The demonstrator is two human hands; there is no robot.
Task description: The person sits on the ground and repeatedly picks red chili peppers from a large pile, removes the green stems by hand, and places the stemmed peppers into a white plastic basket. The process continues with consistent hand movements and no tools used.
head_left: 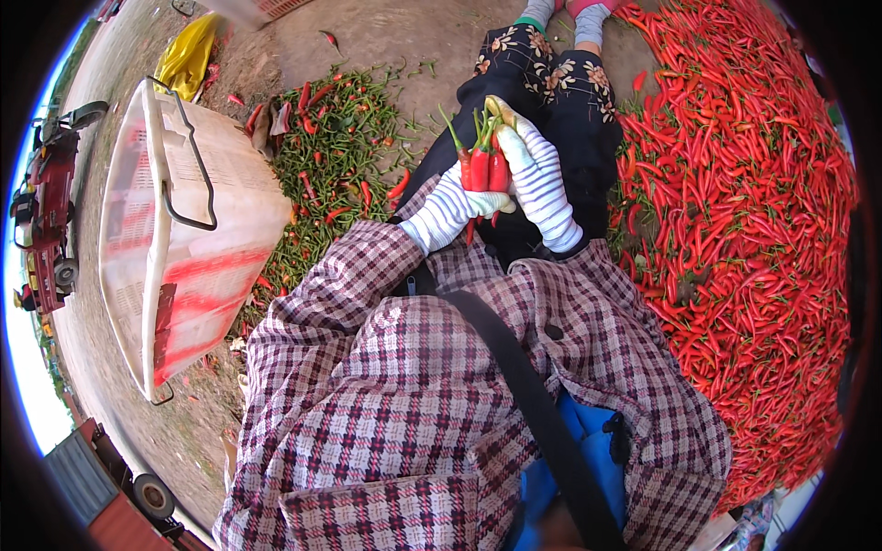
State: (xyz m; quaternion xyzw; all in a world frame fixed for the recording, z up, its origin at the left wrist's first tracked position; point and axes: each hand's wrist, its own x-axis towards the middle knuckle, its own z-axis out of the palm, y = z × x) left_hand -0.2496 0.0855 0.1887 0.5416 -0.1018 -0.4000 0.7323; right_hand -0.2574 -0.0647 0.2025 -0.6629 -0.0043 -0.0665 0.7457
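My left hand [446,206], in a white glove with blue stripes, holds a small bunch of red chilli peppers [488,171] above my lap. Their green stems point up and away from me, and red tips show below the glove. My right hand [541,172], gloved the same way, closes against the right side of the bunch, its fingers bent at the stems. Parts of the peppers are hidden behind both gloves. To my right spreads a large heap of red chilli peppers [751,241]. Loose green stems mixed with some red peppers form a pile [344,151] to my left.
A white plastic crate [227,158] with wire handles and red stains stands on my left. Beyond it lies a yellow bag [187,56]. Part of another crate [275,7] shows at the top. Farther left are a red vehicle [52,213] and a truck [117,482].
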